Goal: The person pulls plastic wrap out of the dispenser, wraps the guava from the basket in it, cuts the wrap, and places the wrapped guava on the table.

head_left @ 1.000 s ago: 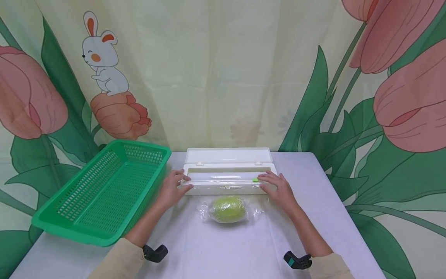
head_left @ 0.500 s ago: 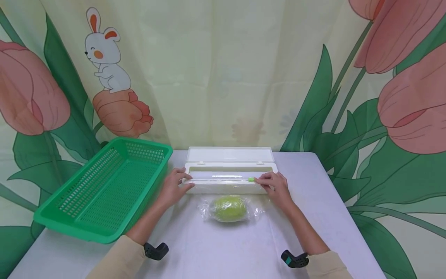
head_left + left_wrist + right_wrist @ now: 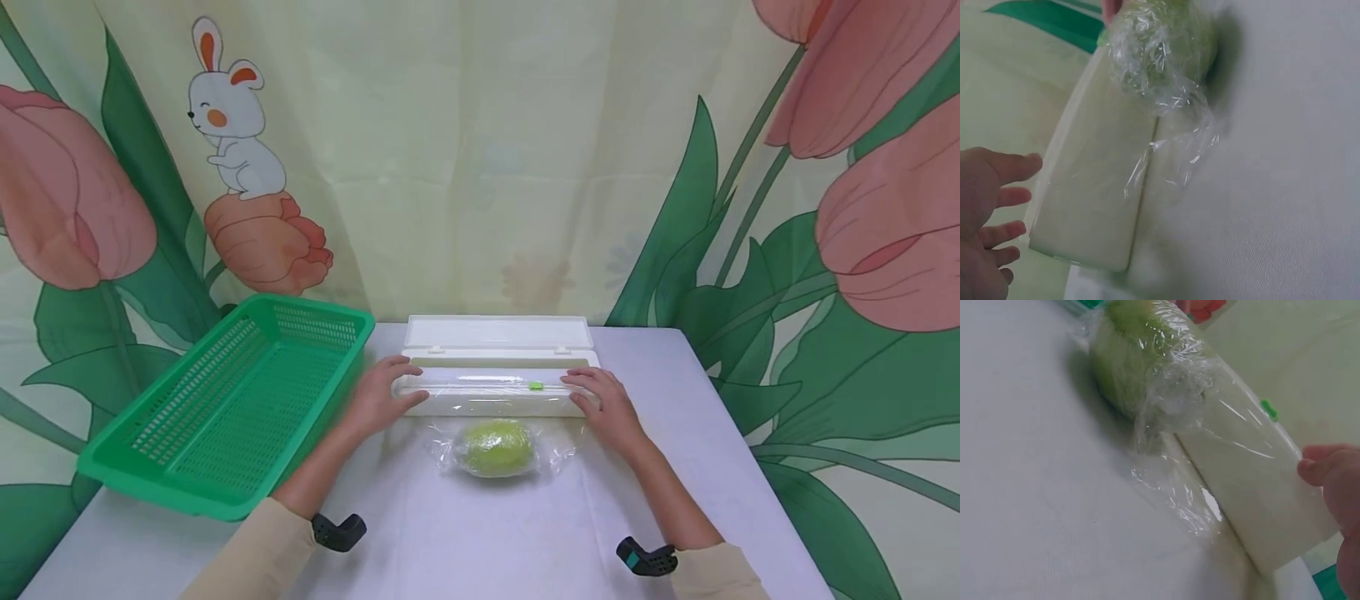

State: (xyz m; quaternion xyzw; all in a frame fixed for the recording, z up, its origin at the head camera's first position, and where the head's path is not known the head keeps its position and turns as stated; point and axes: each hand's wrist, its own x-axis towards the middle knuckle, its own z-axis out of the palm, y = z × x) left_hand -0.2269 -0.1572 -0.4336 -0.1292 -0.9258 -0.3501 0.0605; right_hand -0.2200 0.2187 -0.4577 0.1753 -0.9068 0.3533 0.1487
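Note:
A white cling film dispenser (image 3: 480, 407) stands on the table with its lid (image 3: 498, 332) raised at the back. Clear film (image 3: 472, 377) lies across its top, near a small green slider cutter (image 3: 536, 386) right of the middle. My left hand (image 3: 381, 396) is at the dispenser's left end, its fingers spread in the left wrist view. At the other end is my right hand (image 3: 611, 408), fingers loosely bent beside the film edge and off the slider. In front of the dispenser lies a green fruit (image 3: 497, 448) wrapped in film, its type unclear.
A green perforated basket (image 3: 225, 408) stands on the left of the table, close to my left forearm. White cloth (image 3: 480, 542) covers the table. Behind it hangs a curtain (image 3: 465, 167) printed with tulips and a rabbit.
My right hand pinched the green slider half a second ago, then let go and moved back right. The slider now sits further left along the dispenser. My left hand stays at the left end.

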